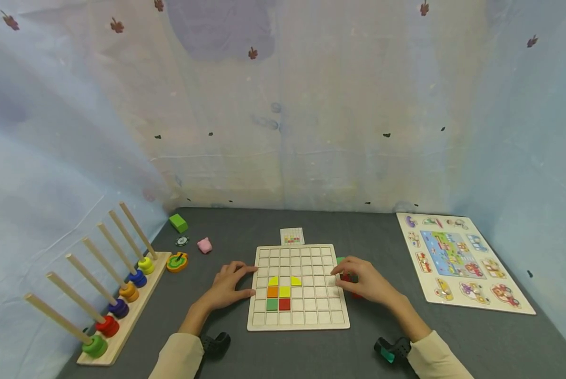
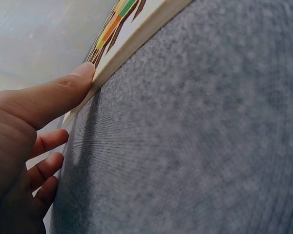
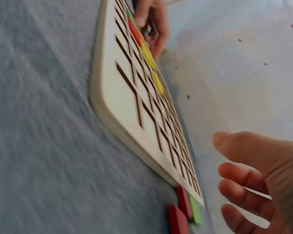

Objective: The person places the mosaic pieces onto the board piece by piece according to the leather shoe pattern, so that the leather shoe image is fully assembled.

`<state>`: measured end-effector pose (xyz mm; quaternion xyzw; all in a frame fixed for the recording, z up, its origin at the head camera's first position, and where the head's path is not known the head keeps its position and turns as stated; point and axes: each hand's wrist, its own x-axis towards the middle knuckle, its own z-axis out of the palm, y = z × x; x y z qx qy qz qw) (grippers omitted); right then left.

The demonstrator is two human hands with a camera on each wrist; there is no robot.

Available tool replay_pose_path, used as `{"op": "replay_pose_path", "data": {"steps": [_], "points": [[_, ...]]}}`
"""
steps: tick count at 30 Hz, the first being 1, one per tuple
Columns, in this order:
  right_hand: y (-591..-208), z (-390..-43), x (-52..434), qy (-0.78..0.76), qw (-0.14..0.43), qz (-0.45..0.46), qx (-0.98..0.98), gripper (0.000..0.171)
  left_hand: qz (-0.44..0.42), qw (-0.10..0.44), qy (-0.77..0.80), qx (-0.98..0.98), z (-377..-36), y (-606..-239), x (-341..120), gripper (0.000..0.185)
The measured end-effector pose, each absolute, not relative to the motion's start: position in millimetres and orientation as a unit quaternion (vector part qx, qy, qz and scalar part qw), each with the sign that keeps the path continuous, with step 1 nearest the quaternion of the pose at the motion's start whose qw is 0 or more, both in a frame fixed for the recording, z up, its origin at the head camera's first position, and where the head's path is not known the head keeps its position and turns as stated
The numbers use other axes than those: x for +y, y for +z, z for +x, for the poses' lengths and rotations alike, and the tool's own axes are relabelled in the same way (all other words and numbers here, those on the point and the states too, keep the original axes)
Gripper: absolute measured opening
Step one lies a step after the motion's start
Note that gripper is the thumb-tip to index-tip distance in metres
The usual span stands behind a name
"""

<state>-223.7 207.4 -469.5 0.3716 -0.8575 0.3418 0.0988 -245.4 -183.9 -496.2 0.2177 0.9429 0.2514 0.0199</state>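
A square wooden grid board point(image 1: 311, 318) lies on the dark table. Set into its left half are an orange square point(image 1: 273, 292), a yellow square point(image 1: 284, 291), a green square point(image 1: 272, 304), a red square point(image 1: 284, 304) and two yellow corner-cut pieces point(image 1: 295, 281). My left hand point(image 1: 227, 287) touches the board's left edge with thumb and index finger, the other fingers loosely bent. Over the right edge hovers my right hand point(image 1: 365, 281), fingers relaxed and holding nothing. Red blocks point(image 3: 178, 219) and a green block point(image 3: 195, 210) lie beside that edge, partly hidden by this hand in the head view.
A small pattern card point(image 1: 292, 236) lies behind the board. At left stands a peg stacker point(image 1: 136, 310) with coloured rings, near a green block point(image 1: 179, 223), a pink pig figure point(image 1: 204, 245) and a round orange-green toy point(image 1: 177, 261). A picture puzzle board point(image 1: 458, 263) lies at right.
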Motion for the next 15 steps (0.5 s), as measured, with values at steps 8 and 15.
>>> {"op": "replay_pose_path", "data": {"steps": [8,15], "points": [[-467,-221,232,0.325,0.039,0.344,-0.88,0.026,0.216,0.019,0.252,0.943,-245,-496,-184,0.059],[-468,-218,243,0.321,-0.036,0.308,-0.895,0.035,0.213,0.026,0.252,0.943,-246,-497,-184,0.059]]}}
